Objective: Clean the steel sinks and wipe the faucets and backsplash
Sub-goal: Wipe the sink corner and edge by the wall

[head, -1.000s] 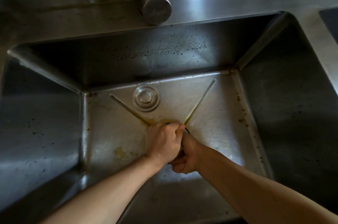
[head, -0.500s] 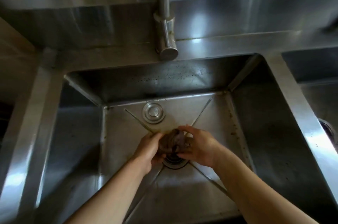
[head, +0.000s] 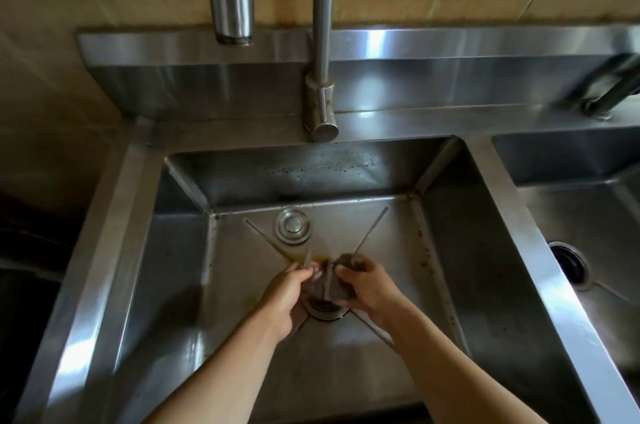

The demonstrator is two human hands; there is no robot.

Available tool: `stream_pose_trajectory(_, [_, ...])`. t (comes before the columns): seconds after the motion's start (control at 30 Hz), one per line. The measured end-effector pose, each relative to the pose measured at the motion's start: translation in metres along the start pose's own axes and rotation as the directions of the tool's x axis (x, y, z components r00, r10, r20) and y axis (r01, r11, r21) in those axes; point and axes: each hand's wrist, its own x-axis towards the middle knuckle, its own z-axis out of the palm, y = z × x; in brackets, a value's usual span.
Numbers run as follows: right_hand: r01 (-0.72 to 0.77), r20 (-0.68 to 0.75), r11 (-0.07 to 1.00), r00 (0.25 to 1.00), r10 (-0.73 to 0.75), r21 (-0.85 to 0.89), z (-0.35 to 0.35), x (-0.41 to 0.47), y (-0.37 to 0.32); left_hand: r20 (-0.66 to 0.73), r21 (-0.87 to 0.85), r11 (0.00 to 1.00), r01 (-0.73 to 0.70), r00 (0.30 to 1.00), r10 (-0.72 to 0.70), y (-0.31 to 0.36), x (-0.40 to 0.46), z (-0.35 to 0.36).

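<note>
Directly above the drain: a dark scouring pad, pinched between left hand fingertips and curled right hand fingers, inside the left sink.

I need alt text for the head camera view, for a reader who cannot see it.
Two bare hands, left hand and right hand, hold a dark cloth over the drain of a stained steel sink. A faucet rises behind it, and a second sink lies to the right.
</note>
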Motion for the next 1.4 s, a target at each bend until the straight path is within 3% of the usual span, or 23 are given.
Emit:
stream_pose_trajectory(0.07, [0.086, -0.150, 0.989, 0.983, -0.104, -0.122, -0.006, -0.002, -0.002, -0.145, 0.364, 0.931, 0.036, 0.989, 0.019, -0.001, -0.001, 0.002])
stream_pose_trajectory(0.1, [0.111, -0.189, 0.983, 0.972, -0.138, -0.146, -0.010, -0.006, -0.003, -0.200, 0.448, 0.893, 0.026, 0.977, 0.072, -0.002, -0.006, 0.004])
stream_pose_trajectory(0.13, [0.128, -0.199, 0.981, 0.968, -0.156, -0.145, -0.013, -0.009, -0.003, -0.168, 0.467, 0.883, -0.053, 0.975, 0.148, 0.000, -0.014, 0.006])
stream_pose_trajectory(0.23, [0.167, -0.043, 0.985, 0.985, -0.165, 0.049, -0.020, -0.029, -0.013, 0.103, 0.413, 0.825, -0.387, 0.919, 0.380, 0.004, -0.033, 0.016])
stream_pose_trajectory(0.3, [0.164, 0.133, 0.978, 0.975, -0.180, 0.126, -0.022, -0.043, -0.023, 0.254, 0.422, 0.776, -0.469, 0.883, 0.395, 0.011, -0.043, 0.022])
stream_pose_trajectory(0.4, [0.245, 0.166, 0.969, 0.956, -0.244, 0.013, -0.027, -0.055, -0.035, 0.230, 0.320, 0.846, -0.426, 0.901, 0.367, 0.028, -0.057, 0.021])
stream_pose_trajectory(0.5, [0.321, 0.078, 0.937, 0.947, -0.312, -0.137, -0.033, -0.067, -0.051, 0.128, 0.267, 0.864, -0.427, 0.904, 0.407, 0.047, -0.078, 0.015])
stream_pose_trajectory(0.67, [0.434, -0.053, 0.880, 0.891, -0.451, -0.191, -0.037, -0.082, -0.074, 0.060, 0.162, 0.901, -0.401, 0.916, 0.397, 0.063, -0.109, 0.014])
stream_pose_trajectory(0.77, [0.428, -0.209, 0.867, 0.851, -0.482, -0.257, -0.044, -0.093, -0.080, 0.001, 0.057, 0.907, -0.416, 0.909, 0.417, 0.070, -0.125, 0.021])
stream_pose_trajectory(0.83, [0.423, -0.151, 0.892, 0.883, -0.445, -0.158, -0.046, -0.102, -0.082, -0.071, -0.025, 0.903, -0.429, 0.901, 0.427, 0.077, -0.135, 0.025])
stream_pose_trajectory(0.9, [0.385, 0.079, 0.923, 0.920, -0.384, -0.003, -0.044, -0.115, -0.085, -0.096, -0.076, 0.900, -0.429, 0.902, 0.422, 0.081, -0.143, 0.031])
stream_pose_trajectory(0.97, [0.382, 0.260, 0.920, 0.882, -0.392, 0.092, -0.041, -0.122, -0.086, -0.047, -0.159, 0.910, -0.383, 0.924, 0.380, 0.086, -0.151, 0.038])
stream_pose_trajectory(1.0, [0.404, 0.276, 0.906, 0.863, -0.423, 0.123, -0.040, -0.121, -0.085, 0.016, -0.226, 0.917, -0.330, 0.940, 0.342, 0.088, -0.154, 0.042])
stream_pose_trajectory(1.07, [0.470, 0.176, 0.879, 0.861, -0.476, 0.078, -0.042, -0.110, -0.083, 0.150, -0.284, 0.931, -0.229, 0.948, 0.279, 0.092, -0.156, 0.047])
stream_pose_trajectory(1.13, [0.494, -0.011, 0.866, 0.868, -0.496, -0.074, -0.049, -0.095, -0.078, 0.162, -0.106, 0.960, -0.260, 0.948, 0.275, 0.095, -0.146, 0.046])
stream_pose_trajectory(1.23, [0.474, -0.233, 0.857, 0.826, -0.513, -0.204, -0.060, -0.077, -0.081, -0.003, 0.298, 0.878, -0.375, 0.919, 0.394, 0.107, -0.114, 0.036])
stream_pose_trajectory(1.3, [0.505, -0.251, 0.849, 0.812, -0.528, -0.152, -0.061, -0.065, -0.096, -0.098, 0.472, 0.787, -0.397, 0.864, 0.494, 0.120, -0.088, 0.024])
stream_pose_trajectory(1.4, [0.617, -0.265, 0.774, 0.729, -0.631, -0.146, -0.054, -0.044, -0.132, -0.070, 0.618, 0.658, -0.429, 0.804, 0.590, 0.142, -0.058, 0.010])
